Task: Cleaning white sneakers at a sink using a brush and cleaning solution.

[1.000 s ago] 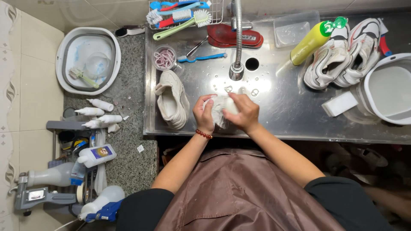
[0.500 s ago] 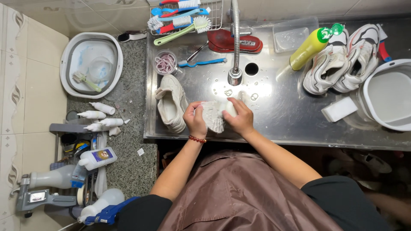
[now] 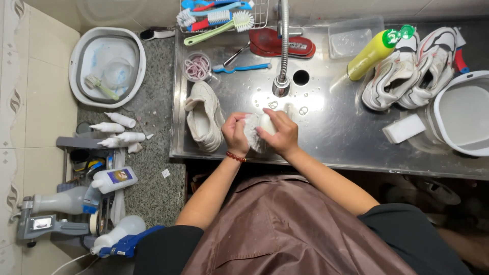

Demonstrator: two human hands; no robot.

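Both hands have shifted a little since the earlier frames: the white object was turned more flat toward the camera, and now it stands more on edge, while the hands sit slightly lower, near the front edge of the sink.

The left hand (image 3: 235, 133) is closed around the left side of a small white piece (image 3: 256, 131), which looks like a shoe insole or a brush with pale bristles; I cannot tell which. The right hand (image 3: 279, 133) presses on it from the right, fingers wrapped over the top. So each grip is clamped on this same white piece, held just above the wet steel sink (image 3: 326, 137), at the center of the frame, below the tap (image 3: 281, 81).

Just left of the hands lies one white sneaker (image 3: 205, 122) on its side. At the upper right of the frame a pair of white sneakers (image 3: 407, 76) rests against a yellow-green bottle (image 3: 371, 53), with a white soap block (image 3: 403, 128) and a grey-rimmed tub (image 3: 461, 114) near them. Behind the tap are a red insole (image 3: 282, 45), a blue toothbrush (image 3: 243, 67) and a rack of brushes (image 3: 219, 18). On the stone bench at the left stand a round basin (image 3: 107, 66) and several white bottles (image 3: 119, 130).

As I judge it, the washing is in the middle: the piece in the hands is being scrubbed, and the single sneaker beside them seems to wait for its turn.
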